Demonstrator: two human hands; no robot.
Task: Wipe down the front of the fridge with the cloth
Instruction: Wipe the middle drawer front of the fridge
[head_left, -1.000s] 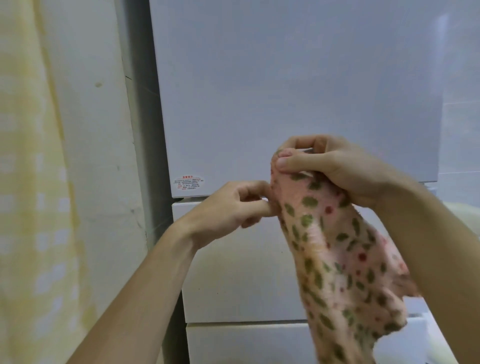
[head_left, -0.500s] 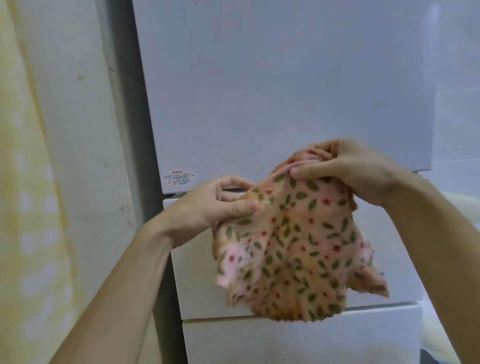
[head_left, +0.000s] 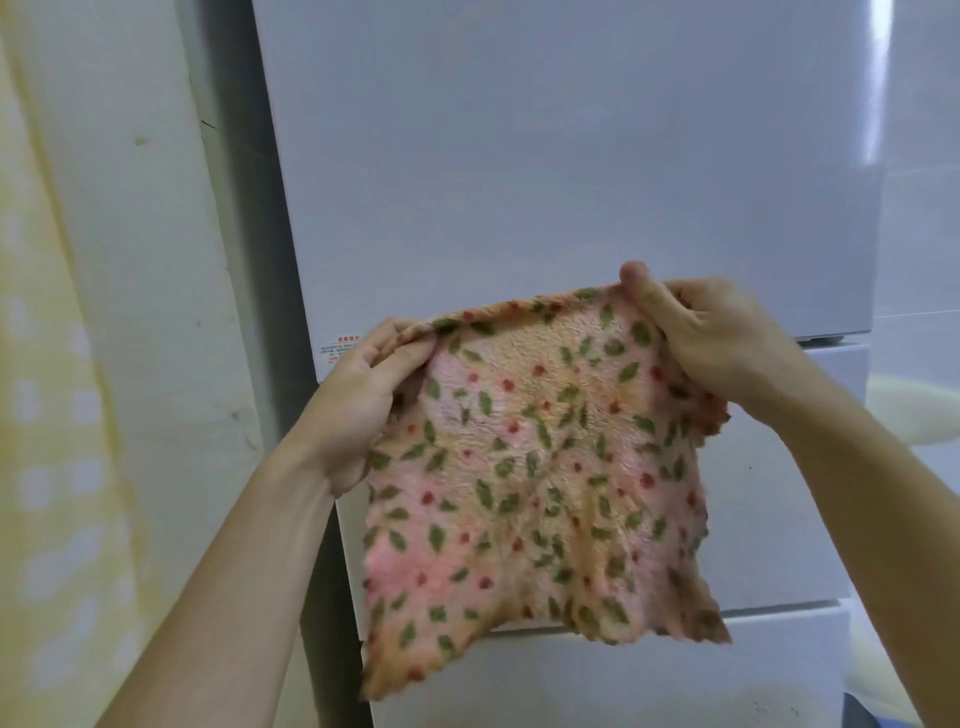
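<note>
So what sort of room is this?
Probably a home kitchen or utility corner: a white fridge with a door and drawers fills the view, a yellow checked curtain hangs beside it, and the left hand and right hand hold a cloth before it.

The cloth (head_left: 530, 467) hides much of the fridge (head_left: 519, 156) front; print on the sticker (head_left: 340, 347) looks too small to read.
</note>
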